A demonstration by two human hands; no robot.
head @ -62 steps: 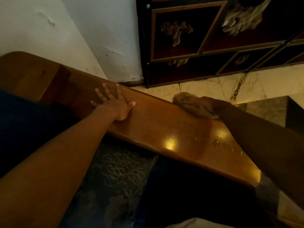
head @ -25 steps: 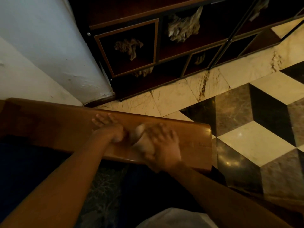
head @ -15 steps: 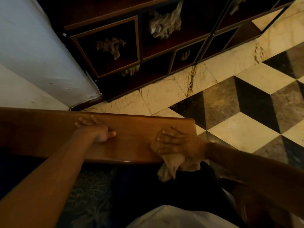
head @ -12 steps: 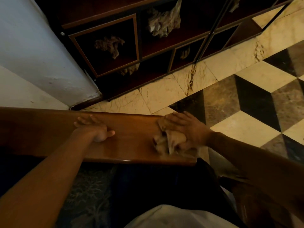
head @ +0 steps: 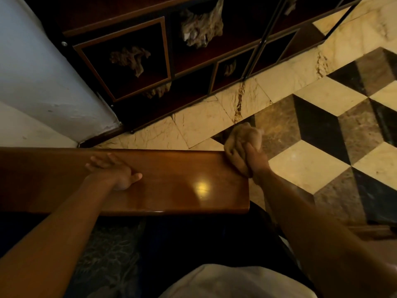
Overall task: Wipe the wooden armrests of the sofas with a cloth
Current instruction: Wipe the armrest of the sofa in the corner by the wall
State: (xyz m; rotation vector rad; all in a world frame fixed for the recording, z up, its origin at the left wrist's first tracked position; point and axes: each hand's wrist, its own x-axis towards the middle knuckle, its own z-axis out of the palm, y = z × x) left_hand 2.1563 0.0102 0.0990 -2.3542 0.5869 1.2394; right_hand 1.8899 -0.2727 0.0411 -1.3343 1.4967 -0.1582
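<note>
A glossy brown wooden armrest [head: 171,183] runs across the middle of the view, its end at the right. My left hand [head: 116,171] lies flat on its top, fingers spread, holding nothing. My right hand [head: 253,160] grips a bunched tan cloth [head: 240,145] and presses it against the far corner of the armrest's end face. Most of the cloth bulges out above my fingers.
A dark display cabinet [head: 163,61] with driftwood pieces stands on the far side against a white wall [head: 43,82]. Marble floor [head: 322,125] in a black, brown and cream cube pattern lies to the right. A dark patterned sofa cushion [head: 107,254] sits below the armrest.
My right hand has carried the cloth from the armrest's top near its end over to the far corner of the end face. My left hand has stayed in place.
</note>
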